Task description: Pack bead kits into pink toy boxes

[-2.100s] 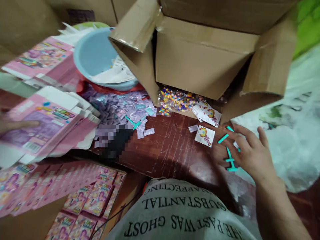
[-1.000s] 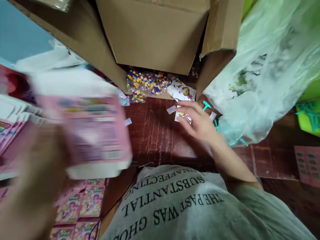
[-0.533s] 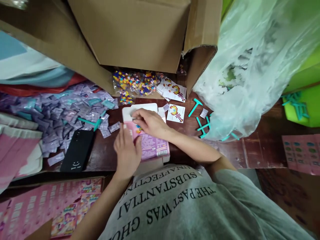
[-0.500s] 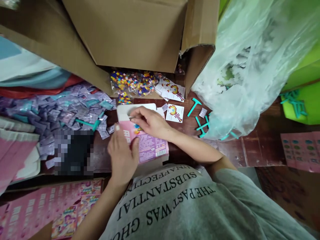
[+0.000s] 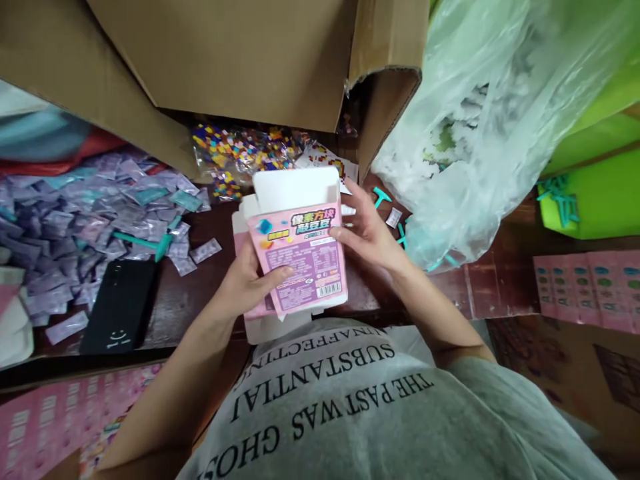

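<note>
A pink and purple cardboard box (image 5: 315,263) stands raised in front of me, its white top flap (image 5: 300,187) up. My left hand (image 5: 250,283) grips its left side, thumb across the printed face. At the upper right edge, my right hand (image 5: 367,230) has its thumb on the box and its fingers behind the side flap. Behind and below it lies another pink carton (image 5: 260,328), mostly covered. Printed pixel-picture cards (image 5: 345,170) and clear bags of coloured beads (image 5: 245,150) lie just beyond the box.
Purple sachets (image 5: 55,233) heap up on the left near a black phone (image 5: 120,307). Large brown cardboard (image 5: 225,60) stands at the back. To the right are turquoise T-shaped tools (image 5: 381,197), a clear plastic bag (image 5: 460,167) of white pieces, a green bin (image 5: 595,207) and pink cartons (image 5: 590,290).
The pink box has been lifted and its top flap now stands up. My left hand has gone from lying on it to gripping its side; my right hand has moved right to its edge.
</note>
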Demonstrator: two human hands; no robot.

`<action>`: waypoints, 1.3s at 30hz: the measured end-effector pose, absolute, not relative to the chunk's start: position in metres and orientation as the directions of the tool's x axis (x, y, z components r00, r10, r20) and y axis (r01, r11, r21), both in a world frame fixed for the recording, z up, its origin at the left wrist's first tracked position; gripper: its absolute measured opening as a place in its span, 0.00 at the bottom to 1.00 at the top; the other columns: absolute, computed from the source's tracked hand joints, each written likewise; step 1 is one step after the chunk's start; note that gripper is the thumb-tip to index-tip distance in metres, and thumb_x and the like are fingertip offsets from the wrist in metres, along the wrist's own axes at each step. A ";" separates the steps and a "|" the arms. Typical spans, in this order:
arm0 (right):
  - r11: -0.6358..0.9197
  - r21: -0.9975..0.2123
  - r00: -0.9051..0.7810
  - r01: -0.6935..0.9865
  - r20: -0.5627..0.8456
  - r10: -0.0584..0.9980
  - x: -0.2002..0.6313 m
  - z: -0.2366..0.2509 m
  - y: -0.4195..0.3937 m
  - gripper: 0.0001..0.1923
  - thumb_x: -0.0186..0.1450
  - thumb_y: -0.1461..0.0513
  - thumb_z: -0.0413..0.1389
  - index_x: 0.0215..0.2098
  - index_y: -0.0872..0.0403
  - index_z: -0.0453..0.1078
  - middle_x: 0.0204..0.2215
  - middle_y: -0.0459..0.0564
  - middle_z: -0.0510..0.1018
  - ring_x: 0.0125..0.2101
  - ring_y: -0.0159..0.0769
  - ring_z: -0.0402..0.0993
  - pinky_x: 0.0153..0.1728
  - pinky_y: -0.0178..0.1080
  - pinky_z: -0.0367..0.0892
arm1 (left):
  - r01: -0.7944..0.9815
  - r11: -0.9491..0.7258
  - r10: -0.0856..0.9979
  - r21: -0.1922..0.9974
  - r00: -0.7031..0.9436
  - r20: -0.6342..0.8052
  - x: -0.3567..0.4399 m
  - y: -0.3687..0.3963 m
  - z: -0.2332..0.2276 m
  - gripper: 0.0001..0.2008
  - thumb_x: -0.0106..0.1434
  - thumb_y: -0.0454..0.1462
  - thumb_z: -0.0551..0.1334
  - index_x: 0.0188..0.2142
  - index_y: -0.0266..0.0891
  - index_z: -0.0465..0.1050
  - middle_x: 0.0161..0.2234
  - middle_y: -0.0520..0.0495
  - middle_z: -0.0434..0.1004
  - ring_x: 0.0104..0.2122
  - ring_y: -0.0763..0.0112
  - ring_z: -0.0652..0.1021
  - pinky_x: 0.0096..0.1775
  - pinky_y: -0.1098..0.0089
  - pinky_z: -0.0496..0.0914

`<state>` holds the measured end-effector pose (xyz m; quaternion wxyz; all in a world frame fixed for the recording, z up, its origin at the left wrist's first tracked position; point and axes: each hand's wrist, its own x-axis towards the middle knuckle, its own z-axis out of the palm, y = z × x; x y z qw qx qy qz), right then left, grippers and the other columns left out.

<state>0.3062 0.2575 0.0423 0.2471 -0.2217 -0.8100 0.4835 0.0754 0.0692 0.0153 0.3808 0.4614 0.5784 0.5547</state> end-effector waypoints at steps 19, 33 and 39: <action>0.194 -0.976 -0.749 -0.096 0.199 0.632 0.329 0.039 0.229 0.12 0.75 0.49 0.68 0.46 0.48 0.85 0.49 0.48 0.89 0.50 0.35 0.85 0.56 0.43 0.79 | 0.223 0.086 0.943 0.971 -0.334 -0.007 0.102 0.079 0.063 0.13 0.75 0.51 0.70 0.47 0.46 0.79 0.54 0.45 0.88 0.55 0.56 0.87 0.58 0.53 0.83; 0.320 -0.939 -0.844 0.124 0.069 0.531 0.340 0.038 0.262 0.19 0.82 0.47 0.56 0.56 0.46 0.85 0.64 0.50 0.85 0.68 0.41 0.79 0.72 0.53 0.72 | 0.223 -0.011 0.937 0.975 -0.337 0.087 0.106 0.073 0.041 0.11 0.70 0.42 0.75 0.46 0.47 0.76 0.54 0.46 0.88 0.56 0.58 0.87 0.56 0.55 0.85; 0.639 -0.410 -0.757 0.651 -0.281 0.590 0.275 0.025 0.302 0.35 0.74 0.65 0.62 0.78 0.56 0.66 0.79 0.65 0.65 0.77 0.64 0.59 0.75 0.67 0.61 | 0.145 0.071 0.892 0.987 -0.453 0.002 0.074 0.066 0.020 0.14 0.67 0.43 0.78 0.43 0.45 0.75 0.53 0.46 0.89 0.56 0.56 0.87 0.59 0.51 0.83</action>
